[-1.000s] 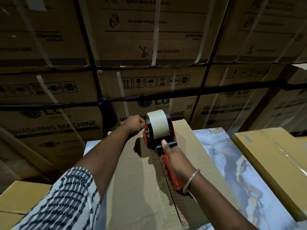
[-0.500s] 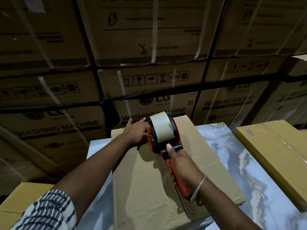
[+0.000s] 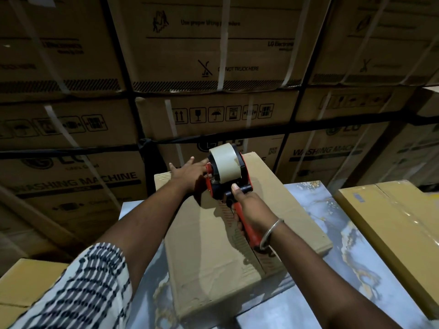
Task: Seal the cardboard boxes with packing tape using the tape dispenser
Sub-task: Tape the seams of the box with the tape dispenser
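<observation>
A brown cardboard box point(image 3: 209, 248) lies on a marbled blue-grey table point(image 3: 351, 264), its centre seam running away from me. A red and black tape dispenser point(image 3: 228, 174) with a roll of beige tape stands on the box's far part, over the seam. My right hand point(image 3: 249, 207) grips the dispenser's red handle, thumb on the black bar. My left hand point(image 3: 190, 173) lies flat on the box's far left, fingers straight, touching the dispenser's left side.
A wall of strapped washing-machine cartons point(image 3: 213, 67) rises right behind the table. A yellow-brown box point(image 3: 392, 229) lies at the right on the table, and another box point(image 3: 21, 286) sits low at the left.
The dispenser and both hands have moved toward the far end of the box. My left hand's fingers have straightened out flat beside the dispenser.
</observation>
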Tool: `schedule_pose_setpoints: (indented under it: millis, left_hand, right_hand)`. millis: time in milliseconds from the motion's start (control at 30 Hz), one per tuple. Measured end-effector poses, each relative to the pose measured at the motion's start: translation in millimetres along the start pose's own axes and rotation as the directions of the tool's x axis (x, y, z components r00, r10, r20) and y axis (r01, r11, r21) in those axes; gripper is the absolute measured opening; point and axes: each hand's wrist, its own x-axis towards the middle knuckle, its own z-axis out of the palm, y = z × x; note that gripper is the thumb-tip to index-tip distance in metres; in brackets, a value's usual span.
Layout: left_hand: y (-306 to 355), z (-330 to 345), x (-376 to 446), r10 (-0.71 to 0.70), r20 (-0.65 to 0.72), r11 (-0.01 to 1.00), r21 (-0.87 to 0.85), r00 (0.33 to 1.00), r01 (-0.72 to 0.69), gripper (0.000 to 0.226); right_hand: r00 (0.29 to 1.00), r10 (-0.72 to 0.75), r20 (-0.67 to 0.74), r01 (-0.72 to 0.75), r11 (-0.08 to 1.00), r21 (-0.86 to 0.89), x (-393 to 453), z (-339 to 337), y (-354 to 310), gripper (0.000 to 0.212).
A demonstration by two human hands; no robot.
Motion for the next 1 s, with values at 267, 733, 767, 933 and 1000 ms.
schedule_pose_setpoints:
  millis: [267,733,767,933,1000]
  left_hand:
    - [-3,5,4,-0.005,-0.016,0.999,0.033,1.0,0.005,0.044]
    - [28,34,-40,0.201,-0.206,0.977,-0.032,0.958,-0.211,0.063]
    - [24,36,-37,0.227,-0.155,0.973,0.004,0.962,-0.229,0.064]
    - [9,38,-17,0.191,-0.037,0.978,0.098,0.981,-0.186,0.063]
    - [10,35,-15,0.181,-0.04,0.979,0.102,0.983,-0.176,0.064]
  right_hand:
    - [0.999,0.002,0.053,0.0,1.0,-0.022,-31,-15,7,0.047]
    - [0.995,0.083,0.061,-0.08,0.996,-0.043,-79,-32,21,0.055]
    - [0.995,0.082,0.06,-0.08,0.996,-0.026,-79,-32,22,0.06]
    - [0.996,0.067,0.062,-0.063,0.996,-0.067,-72,-33,17,0.053]
    - [0.996,0.067,0.064,-0.06,0.993,-0.101,-66,-33,12,0.05]
